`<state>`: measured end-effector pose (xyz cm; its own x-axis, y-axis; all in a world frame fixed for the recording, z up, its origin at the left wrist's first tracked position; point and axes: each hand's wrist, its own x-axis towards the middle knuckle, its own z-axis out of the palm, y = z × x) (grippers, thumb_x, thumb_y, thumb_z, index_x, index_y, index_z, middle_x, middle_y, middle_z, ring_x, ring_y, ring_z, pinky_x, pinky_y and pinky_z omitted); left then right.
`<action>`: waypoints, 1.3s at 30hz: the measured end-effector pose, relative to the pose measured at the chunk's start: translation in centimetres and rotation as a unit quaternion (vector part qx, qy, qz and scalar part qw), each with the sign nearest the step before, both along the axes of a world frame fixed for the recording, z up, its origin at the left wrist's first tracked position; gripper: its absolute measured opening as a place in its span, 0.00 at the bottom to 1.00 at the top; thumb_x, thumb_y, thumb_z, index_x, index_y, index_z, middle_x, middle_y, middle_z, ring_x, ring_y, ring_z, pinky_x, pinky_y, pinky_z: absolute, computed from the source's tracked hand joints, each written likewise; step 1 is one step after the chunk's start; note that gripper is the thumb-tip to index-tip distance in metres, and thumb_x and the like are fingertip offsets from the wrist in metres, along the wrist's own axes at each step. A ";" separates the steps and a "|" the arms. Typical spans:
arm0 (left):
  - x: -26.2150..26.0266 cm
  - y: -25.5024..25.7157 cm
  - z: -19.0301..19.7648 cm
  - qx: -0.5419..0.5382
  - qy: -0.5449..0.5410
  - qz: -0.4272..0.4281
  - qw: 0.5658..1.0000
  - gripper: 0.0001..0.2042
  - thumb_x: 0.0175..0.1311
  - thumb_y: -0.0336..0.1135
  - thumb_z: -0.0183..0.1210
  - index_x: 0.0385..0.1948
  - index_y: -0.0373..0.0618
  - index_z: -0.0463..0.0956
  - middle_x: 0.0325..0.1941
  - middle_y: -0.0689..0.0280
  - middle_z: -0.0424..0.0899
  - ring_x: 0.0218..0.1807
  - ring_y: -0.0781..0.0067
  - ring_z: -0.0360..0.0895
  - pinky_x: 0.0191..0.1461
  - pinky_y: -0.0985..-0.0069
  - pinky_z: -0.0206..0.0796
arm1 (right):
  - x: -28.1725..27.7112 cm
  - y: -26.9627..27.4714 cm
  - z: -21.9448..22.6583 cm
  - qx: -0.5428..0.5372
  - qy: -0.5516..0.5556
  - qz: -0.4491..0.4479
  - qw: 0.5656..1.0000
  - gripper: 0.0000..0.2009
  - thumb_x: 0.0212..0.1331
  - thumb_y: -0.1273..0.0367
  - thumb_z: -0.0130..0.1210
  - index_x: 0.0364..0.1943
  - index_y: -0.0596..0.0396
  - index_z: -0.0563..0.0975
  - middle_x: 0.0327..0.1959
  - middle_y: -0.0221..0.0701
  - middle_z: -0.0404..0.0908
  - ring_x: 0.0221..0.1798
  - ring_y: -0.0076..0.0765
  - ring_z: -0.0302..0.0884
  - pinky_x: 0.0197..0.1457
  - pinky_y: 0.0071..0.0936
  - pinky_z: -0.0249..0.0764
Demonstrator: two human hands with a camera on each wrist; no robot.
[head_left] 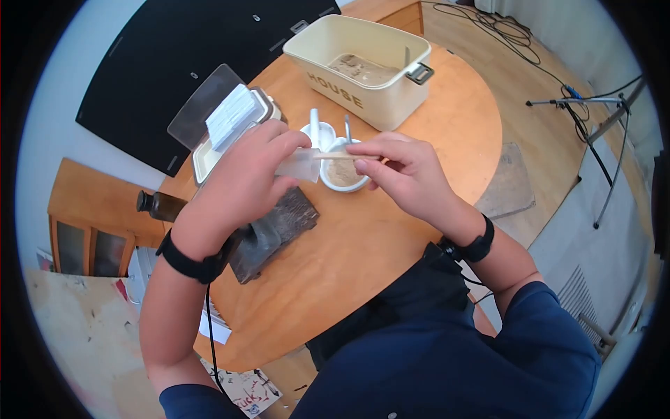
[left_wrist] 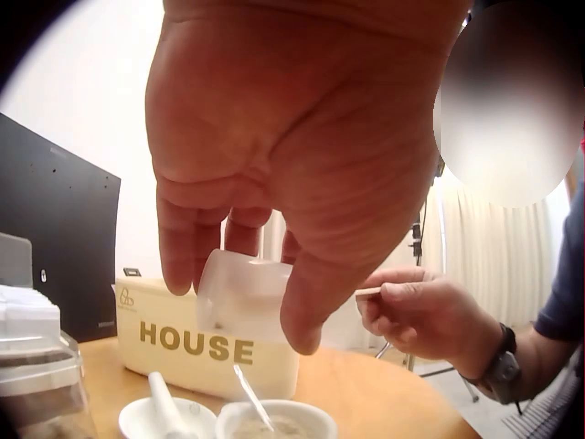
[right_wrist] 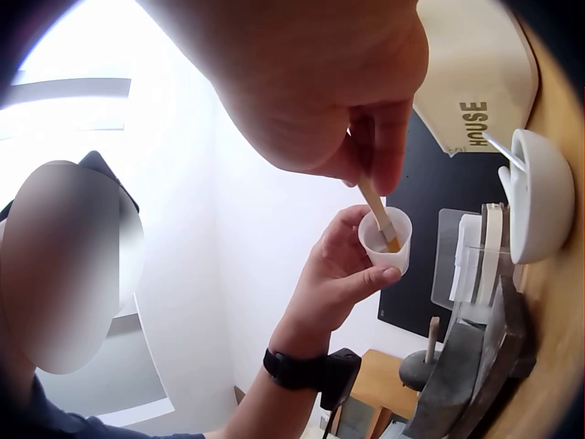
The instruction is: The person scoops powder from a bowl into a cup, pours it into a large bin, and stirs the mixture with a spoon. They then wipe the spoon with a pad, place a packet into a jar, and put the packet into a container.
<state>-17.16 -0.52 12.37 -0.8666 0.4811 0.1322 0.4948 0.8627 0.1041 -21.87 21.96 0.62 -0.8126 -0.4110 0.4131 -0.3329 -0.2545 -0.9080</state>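
Observation:
My left hand [head_left: 241, 174] holds a small translucent plastic cup [head_left: 301, 166] on its side, fingers and thumb around its wall. The cup's mouth faces my right hand [head_left: 412, 171], which pinches the wooden handle of a small flat brush [right_wrist: 373, 197]. In the right wrist view the brush's bristles [right_wrist: 393, 245] are inside the cup. Below the cup stands a white bowl [head_left: 342, 187] of pale brown powder with a spoon [left_wrist: 253, 398] leaning in it. Beside that bowl is a white mortar [left_wrist: 137, 421] with a white pestle [left_wrist: 164, 405] lying in it.
A cream HOUSE bin [head_left: 391, 105] with brown material inside stands at the back. To the left are an open-lidded box [head_left: 201, 162] with white papers [head_left: 232, 115], a brown bottle [head_left: 164, 206] and a dark slab [head_left: 276, 241]. A tripod [head_left: 618, 140] stands right of the table.

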 end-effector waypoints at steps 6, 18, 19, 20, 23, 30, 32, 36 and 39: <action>-3.3 1.1 -2.1 -0.021 -0.089 0.046 0.995 0.25 0.46 0.25 0.73 0.48 0.45 0.74 0.44 0.59 0.76 0.51 0.53 0.76 0.54 0.64 0.69 | -3.0 -0.5 -2.9 -0.010 -0.035 0.014 0.999 0.11 0.63 0.76 0.59 0.48 0.62 0.84 0.37 0.34 0.84 0.31 0.23 0.82 0.37 0.20 0.78; -5.4 0.8 -4.1 -0.057 -0.093 0.027 0.994 0.25 0.48 0.29 0.73 0.50 0.44 0.75 0.49 0.59 0.78 0.54 0.52 0.75 0.58 0.61 0.68 | -5.2 -1.2 -5.2 -0.046 -0.163 0.062 0.984 0.13 0.63 0.76 0.58 0.51 0.65 0.82 0.38 0.35 0.86 0.33 0.20 0.81 0.39 0.20 0.79; -5.4 0.8 -4.1 -0.053 -0.096 0.030 0.994 0.24 0.50 0.27 0.72 0.52 0.44 0.75 0.50 0.58 0.78 0.54 0.51 0.75 0.59 0.61 0.68 | -5.2 -1.2 -5.2 -0.043 -0.163 0.061 0.984 0.13 0.63 0.76 0.58 0.51 0.65 0.82 0.37 0.35 0.86 0.33 0.20 0.81 0.38 0.20 0.79; -5.3 0.8 -4.2 -0.050 -0.099 0.033 0.993 0.24 0.52 0.25 0.70 0.54 0.44 0.75 0.51 0.57 0.77 0.55 0.51 0.75 0.61 0.62 0.67 | -5.3 -1.2 -5.2 -0.040 -0.163 0.061 0.984 0.13 0.63 0.76 0.58 0.51 0.66 0.82 0.37 0.35 0.86 0.32 0.20 0.81 0.38 0.20 0.79; -5.0 0.7 -3.8 -0.023 -0.114 0.033 0.993 0.26 0.55 0.20 0.65 0.58 0.45 0.74 0.53 0.56 0.76 0.56 0.51 0.75 0.62 0.63 0.68 | -5.5 -1.2 -5.3 -0.020 -0.172 0.063 0.983 0.13 0.65 0.75 0.60 0.52 0.61 0.82 0.38 0.30 0.85 0.35 0.18 0.79 0.41 0.19 0.78; -4.8 -0.1 -4.1 -0.019 -0.128 0.031 0.991 0.27 0.56 0.17 0.63 0.60 0.44 0.72 0.55 0.56 0.76 0.57 0.55 0.76 0.59 0.66 0.72 | -5.6 -1.4 -5.7 -0.021 -0.152 0.058 0.986 0.12 0.62 0.77 0.59 0.48 0.65 0.83 0.34 0.35 0.86 0.31 0.20 0.81 0.38 0.21 0.79; -4.8 -0.3 -4.4 0.042 -0.156 0.105 0.981 0.26 0.56 0.17 0.64 0.58 0.43 0.72 0.55 0.57 0.76 0.58 0.57 0.77 0.58 0.67 0.75 | -5.6 -0.8 -5.7 0.066 -0.074 0.021 0.995 0.12 0.62 0.77 0.58 0.48 0.65 0.83 0.33 0.35 0.86 0.32 0.20 0.81 0.38 0.21 0.78; -4.7 -0.4 -4.1 0.033 -0.171 0.102 0.979 0.24 0.55 0.17 0.64 0.55 0.41 0.72 0.56 0.58 0.76 0.58 0.58 0.77 0.57 0.68 0.76 | -5.5 -0.5 -5.3 0.025 -0.129 0.025 0.991 0.11 0.62 0.77 0.58 0.47 0.63 0.84 0.33 0.34 0.86 0.32 0.21 0.81 0.38 0.21 0.78; -4.7 0.0 -4.2 0.043 -0.168 0.095 0.980 0.22 0.55 0.18 0.65 0.53 0.41 0.72 0.55 0.58 0.76 0.58 0.58 0.77 0.58 0.68 0.76 | -5.6 -0.9 -5.5 -0.030 -0.169 0.058 0.983 0.10 0.61 0.76 0.59 0.45 0.62 0.85 0.34 0.34 0.86 0.33 0.22 0.81 0.38 0.22 0.77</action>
<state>-21.89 -0.56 8.15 -0.9410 0.3072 -0.1420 0.2524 0.9165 0.3105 -27.43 21.01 -4.86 -0.8573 -0.4915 0.1531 0.0204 -0.3297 -0.9439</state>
